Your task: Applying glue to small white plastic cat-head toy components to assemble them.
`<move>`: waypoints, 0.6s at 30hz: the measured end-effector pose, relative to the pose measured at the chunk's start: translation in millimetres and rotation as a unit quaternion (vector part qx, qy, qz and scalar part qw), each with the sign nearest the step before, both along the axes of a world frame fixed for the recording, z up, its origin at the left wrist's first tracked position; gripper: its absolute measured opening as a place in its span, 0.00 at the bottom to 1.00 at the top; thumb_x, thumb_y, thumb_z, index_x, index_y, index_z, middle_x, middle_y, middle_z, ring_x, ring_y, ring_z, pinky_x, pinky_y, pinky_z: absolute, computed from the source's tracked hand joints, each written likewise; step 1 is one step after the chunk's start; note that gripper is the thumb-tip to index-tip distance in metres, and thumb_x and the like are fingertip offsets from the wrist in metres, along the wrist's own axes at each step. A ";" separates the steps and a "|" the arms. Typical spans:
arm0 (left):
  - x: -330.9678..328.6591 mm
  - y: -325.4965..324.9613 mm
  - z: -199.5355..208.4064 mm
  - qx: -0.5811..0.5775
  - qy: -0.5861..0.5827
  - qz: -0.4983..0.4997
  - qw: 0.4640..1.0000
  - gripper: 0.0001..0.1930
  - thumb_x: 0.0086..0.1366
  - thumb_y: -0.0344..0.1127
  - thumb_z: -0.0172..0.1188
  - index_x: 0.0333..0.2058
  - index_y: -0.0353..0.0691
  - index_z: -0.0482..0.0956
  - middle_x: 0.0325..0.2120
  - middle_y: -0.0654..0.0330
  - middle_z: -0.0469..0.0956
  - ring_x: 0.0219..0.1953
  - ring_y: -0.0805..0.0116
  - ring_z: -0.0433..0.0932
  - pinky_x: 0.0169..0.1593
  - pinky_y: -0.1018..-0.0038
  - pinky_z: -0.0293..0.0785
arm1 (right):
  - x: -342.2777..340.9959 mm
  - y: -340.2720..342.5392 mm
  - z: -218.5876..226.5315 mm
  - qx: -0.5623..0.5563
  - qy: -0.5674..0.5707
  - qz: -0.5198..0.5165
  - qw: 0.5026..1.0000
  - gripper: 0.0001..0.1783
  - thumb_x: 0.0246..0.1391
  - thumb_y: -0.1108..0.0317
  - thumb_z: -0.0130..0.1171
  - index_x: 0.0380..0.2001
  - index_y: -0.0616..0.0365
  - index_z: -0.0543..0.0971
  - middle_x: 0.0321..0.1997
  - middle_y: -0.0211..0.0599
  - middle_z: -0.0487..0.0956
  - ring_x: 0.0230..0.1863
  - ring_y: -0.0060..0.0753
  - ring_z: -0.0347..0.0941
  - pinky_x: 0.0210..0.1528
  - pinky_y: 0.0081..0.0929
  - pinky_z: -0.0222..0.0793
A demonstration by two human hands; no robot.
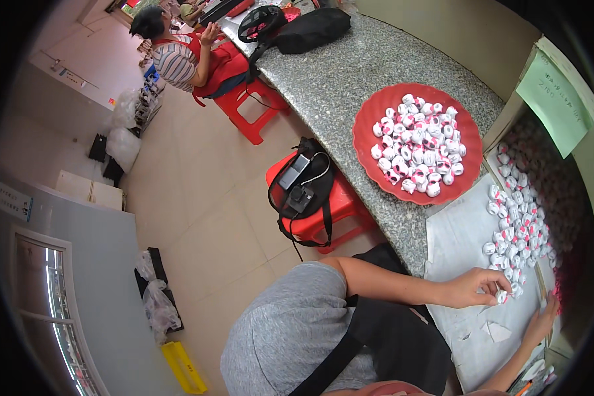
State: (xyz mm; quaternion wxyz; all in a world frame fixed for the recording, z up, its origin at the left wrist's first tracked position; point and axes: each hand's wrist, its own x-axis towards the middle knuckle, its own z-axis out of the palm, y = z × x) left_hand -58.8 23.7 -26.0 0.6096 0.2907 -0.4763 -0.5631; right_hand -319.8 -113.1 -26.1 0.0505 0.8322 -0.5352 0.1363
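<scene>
My left hand point(472, 289) pinches a small white figurine head with pink marks point(501, 297) between thumb and fingertips, just above the paper-covered work surface point(452, 244). Beside it lies a heap of similar small white-and-pink heads point(518, 224), spreading up along a cardboard edge. My right hand point(540, 323) is lower down at that edge, its fingers stretched toward a dark compartment with bright pink bits; no held thing shows in it. A red scalloped tray point(369, 162) full of more such heads stands on the speckled counter point(323, 79).
A green note point(553, 99) hangs on the compartment's frame. Two paper scraps point(496, 331) lie near my hands. Left of the counter, a red stool point(343, 228) carries a black bag with devices. Another person point(185, 59) sits farther along, near a black bag point(313, 30).
</scene>
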 end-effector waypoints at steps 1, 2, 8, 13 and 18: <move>0.5 1.0 0.9 0.002 0.000 0.000 1.000 0.14 0.48 0.26 0.53 0.37 0.36 0.67 0.31 0.62 0.69 0.28 0.77 0.68 0.34 0.79 0.66 | -3.2 2.4 -1.4 0.003 0.001 -0.005 1.000 0.25 0.31 0.86 0.46 0.40 0.62 0.64 0.42 0.42 0.65 0.46 0.43 0.61 0.45 0.30 0.57; 1.1 2.3 2.8 0.001 0.003 0.000 1.000 0.14 0.48 0.26 0.53 0.37 0.36 0.67 0.31 0.62 0.69 0.28 0.77 0.68 0.34 0.79 0.66 | -8.7 2.4 -3.0 0.005 0.000 -0.004 1.000 0.25 0.31 0.86 0.46 0.40 0.62 0.64 0.42 0.42 0.65 0.46 0.43 0.61 0.45 0.30 0.57; -2.1 7.6 3.3 0.022 0.033 -0.020 0.999 0.14 0.49 0.25 0.52 0.37 0.36 0.67 0.31 0.63 0.69 0.29 0.78 0.68 0.35 0.79 0.66 | -24.0 13.1 3.1 -0.028 -0.103 0.025 0.994 0.18 0.37 0.84 0.43 0.36 0.64 0.67 0.36 0.41 0.70 0.42 0.38 0.64 0.44 0.27 0.56; -4.8 3.4 2.4 0.056 0.120 -0.059 0.990 0.16 0.51 0.25 0.51 0.41 0.37 0.65 0.36 0.64 0.67 0.34 0.81 0.66 0.39 0.80 0.64 | 11.0 88.8 45.4 0.071 -0.381 -0.102 0.916 0.08 0.46 0.72 0.48 0.31 0.62 0.71 0.33 0.33 0.70 0.34 0.25 0.63 0.39 0.22 0.59; 10.7 4.7 2.2 0.099 0.077 -0.030 0.992 0.18 0.51 0.20 0.49 0.43 0.35 0.63 0.36 0.62 0.68 0.36 0.78 0.67 0.39 0.82 0.64 | 83.7 120.8 38.8 0.134 -0.539 -0.081 0.827 0.04 0.36 0.80 0.51 0.20 0.63 0.69 0.26 0.33 0.67 0.30 0.23 0.62 0.33 0.19 0.59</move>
